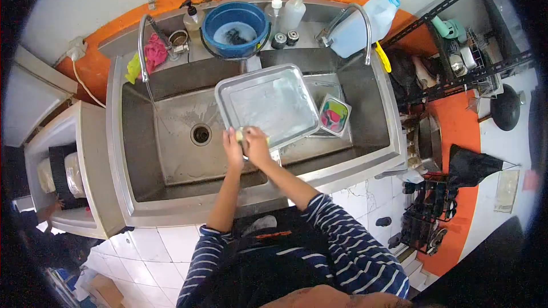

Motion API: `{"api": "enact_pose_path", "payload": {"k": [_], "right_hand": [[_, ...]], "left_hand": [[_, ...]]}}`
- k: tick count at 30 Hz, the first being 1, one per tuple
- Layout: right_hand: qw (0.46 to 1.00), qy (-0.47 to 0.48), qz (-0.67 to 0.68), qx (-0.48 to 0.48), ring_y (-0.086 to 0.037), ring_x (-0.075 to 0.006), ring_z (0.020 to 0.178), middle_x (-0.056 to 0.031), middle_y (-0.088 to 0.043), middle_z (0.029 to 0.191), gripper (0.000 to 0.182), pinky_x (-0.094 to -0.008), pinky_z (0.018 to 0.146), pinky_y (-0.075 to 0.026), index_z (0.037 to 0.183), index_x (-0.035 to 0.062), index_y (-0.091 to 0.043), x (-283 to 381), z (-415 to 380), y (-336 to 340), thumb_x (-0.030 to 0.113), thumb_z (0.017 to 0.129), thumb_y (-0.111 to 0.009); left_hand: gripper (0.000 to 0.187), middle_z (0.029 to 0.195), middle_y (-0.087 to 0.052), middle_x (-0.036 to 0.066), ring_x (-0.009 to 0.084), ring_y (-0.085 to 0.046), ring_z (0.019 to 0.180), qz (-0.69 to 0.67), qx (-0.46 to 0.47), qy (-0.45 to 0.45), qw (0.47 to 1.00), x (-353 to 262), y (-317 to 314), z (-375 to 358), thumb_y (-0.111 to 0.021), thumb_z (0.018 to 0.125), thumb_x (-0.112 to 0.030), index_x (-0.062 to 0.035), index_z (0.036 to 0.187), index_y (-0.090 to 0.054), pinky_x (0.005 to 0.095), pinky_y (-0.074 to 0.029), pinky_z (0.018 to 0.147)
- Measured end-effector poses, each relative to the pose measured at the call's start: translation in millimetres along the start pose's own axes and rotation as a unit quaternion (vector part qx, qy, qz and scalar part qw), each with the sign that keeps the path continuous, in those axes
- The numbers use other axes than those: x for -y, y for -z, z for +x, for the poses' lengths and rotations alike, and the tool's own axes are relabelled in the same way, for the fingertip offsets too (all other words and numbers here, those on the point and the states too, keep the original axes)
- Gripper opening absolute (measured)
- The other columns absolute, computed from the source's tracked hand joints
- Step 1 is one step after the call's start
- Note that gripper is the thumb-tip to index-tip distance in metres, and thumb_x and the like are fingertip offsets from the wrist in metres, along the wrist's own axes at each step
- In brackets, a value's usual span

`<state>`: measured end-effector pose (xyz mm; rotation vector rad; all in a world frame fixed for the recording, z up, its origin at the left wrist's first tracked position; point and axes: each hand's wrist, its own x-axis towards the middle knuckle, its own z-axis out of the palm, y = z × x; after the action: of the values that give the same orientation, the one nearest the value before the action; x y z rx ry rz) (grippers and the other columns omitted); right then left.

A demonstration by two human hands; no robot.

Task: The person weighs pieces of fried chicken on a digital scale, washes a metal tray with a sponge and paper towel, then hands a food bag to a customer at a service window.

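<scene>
A rectangular metal tray (271,102) lies tilted over the divider between two sink basins, its inside wet. My left hand (233,147) grips the tray's near left corner with fingers wrapped round the rim. Beside it, my right hand (255,143) is closed on a pale yellowish sponge, pressed against the same corner. The sponge is mostly hidden by my fingers. Right of the tray, a small metal container (334,115) with pink and green items in it rests in the right basin, over another metal piece partly hidden by the tray.
Behind the basins stand a blue bucket (235,29) of soapy water, pump bottles (275,11) and a large bluish jug (365,27). Curved faucets (141,51) rise at both sides. Water runs thinly into the left basin (182,165). Pink cloth (155,52) lies at the back left.
</scene>
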<state>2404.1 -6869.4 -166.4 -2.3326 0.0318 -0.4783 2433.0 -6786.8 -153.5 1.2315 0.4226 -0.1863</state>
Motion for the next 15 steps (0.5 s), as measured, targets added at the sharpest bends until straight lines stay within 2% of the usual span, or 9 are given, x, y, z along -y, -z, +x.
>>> {"api": "enact_pose_path", "payload": {"k": [2, 3, 4, 5, 7, 9, 12, 14, 15], "right_hand": [[0.997, -0.069, 0.021, -0.026, -0.050, -0.0334, 0.080, -0.0145, -0.054, 0.085, 0.012, -0.0410, 0.067, -0.041, 0.077, 0.0024, -0.057, 26, 0, -1, 0.005, 0.067, -0.051], [0.997, -0.070, 0.020, -0.024, -0.050, -0.0334, 0.080, -0.0145, -0.054, 0.085, 0.012, -0.0410, 0.067, -0.041, 0.077, 0.0024, -0.057, 28, -3, 5, 0.005, 0.067, -0.051], [0.995, -0.078, 0.046, 0.046, -0.050, -0.0343, 0.079, -0.0152, -0.054, 0.083, 0.012, -0.0411, 0.067, -0.041, 0.077, 0.0021, -0.057, 25, -12, 16, 0.005, 0.067, -0.051], [0.987, -0.085, 0.070, 0.118, -0.051, -0.0351, 0.078, -0.0160, -0.054, 0.082, 0.012, -0.0412, 0.068, -0.041, 0.077, 0.0018, -0.056, 18, -19, 28, 0.006, 0.067, -0.051], [1.000, -0.006, 0.005, 0.016, -0.052, -0.0356, 0.075, -0.0176, -0.054, 0.077, 0.012, -0.0417, 0.067, -0.041, 0.077, 0.0008, -0.055, 4, -28, 50, 0.005, 0.067, -0.051], [0.998, 0.017, -0.058, 0.002, -0.051, -0.0351, 0.069, -0.0169, -0.052, 0.069, 0.007, -0.0426, 0.062, -0.040, 0.074, 0.0022, -0.054, -36, -29, 79, 0.007, 0.070, -0.049], [0.992, -0.054, -0.114, 0.016, -0.051, -0.0344, 0.071, -0.0172, -0.052, 0.070, 0.006, -0.0429, 0.062, -0.040, 0.070, 0.0016, -0.052, -91, -34, 110, 0.007, 0.071, -0.049], [0.962, -0.175, -0.181, -0.109, -0.050, -0.0341, 0.069, -0.0171, -0.051, 0.070, 0.007, -0.0422, 0.062, -0.039, 0.069, 0.0008, -0.051, -99, -38, 114, 0.006, 0.071, -0.048], [0.951, -0.200, -0.204, -0.121, -0.048, -0.0347, 0.068, -0.0170, -0.049, 0.069, 0.009, -0.0426, 0.062, -0.037, 0.071, -0.0005, -0.050, -95, -45, 97, 0.008, 0.073, -0.046]], "left_hand": [[0.025, 0.083, -0.049, 0.008, 0.0132, -0.044, 0.075, -0.063, 0.014, 0.051, 0.997, 7, 5, 10, -0.053, 0.080, -0.013, 0.0038, 0.096, -0.046, 0.0274, -0.037, 0.069], [0.022, 0.081, -0.051, 0.009, 0.0139, -0.045, 0.074, -0.001, 0.033, 0.004, 0.999, 6, 6, 13, -0.053, 0.079, -0.012, 0.0042, 0.093, -0.047, 0.0277, -0.038, 0.068], [0.020, 0.080, -0.052, 0.009, 0.0146, -0.047, 0.073, 0.062, 0.051, -0.040, 0.996, 7, 8, 13, -0.053, 0.078, -0.011, 0.0046, 0.090, -0.048, 0.0281, -0.038, 0.067], [0.020, 0.080, -0.052, 0.009, 0.0146, -0.047, 0.073, 0.061, 0.048, -0.036, 0.996, 9, 5, 11, -0.053, 0.078, -0.011, 0.0046, 0.090, -0.048, 0.0281, -0.038, 0.067], [0.015, 0.078, -0.055, 0.011, 0.0169, -0.050, 0.070, 0.182, -0.023, -0.185, 0.965, 15, -3, 5, -0.052, 0.077, -0.005, 0.0055, 0.086, -0.048, 0.0295, -0.040, 0.067], [0.014, 0.079, -0.055, 0.012, 0.0177, -0.051, 0.072, 0.189, -0.016, -0.198, 0.962, 16, -1, 7, -0.052, 0.076, -0.003, 0.0060, 0.087, -0.048, 0.0297, -0.040, 0.068], [0.014, 0.081, -0.056, 0.013, 0.0188, -0.052, 0.074, 0.214, 0.000, -0.190, 0.958, 5, -4, 4, -0.051, 0.076, 0.000, 0.0062, 0.088, -0.048, 0.0298, -0.040, 0.070], [0.014, 0.081, -0.055, 0.014, 0.0193, -0.051, 0.075, 0.231, 0.008, -0.172, 0.958, 2, -8, 5, -0.051, 0.075, 0.001, 0.0058, 0.088, -0.048, 0.0296, -0.040, 0.071], [0.013, 0.081, -0.055, 0.014, 0.0194, -0.051, 0.075, 0.231, -0.003, -0.207, 0.951, 4, -10, 8, -0.051, 0.075, 0.001, 0.0054, 0.088, -0.048, 0.0295, -0.040, 0.071]]}}
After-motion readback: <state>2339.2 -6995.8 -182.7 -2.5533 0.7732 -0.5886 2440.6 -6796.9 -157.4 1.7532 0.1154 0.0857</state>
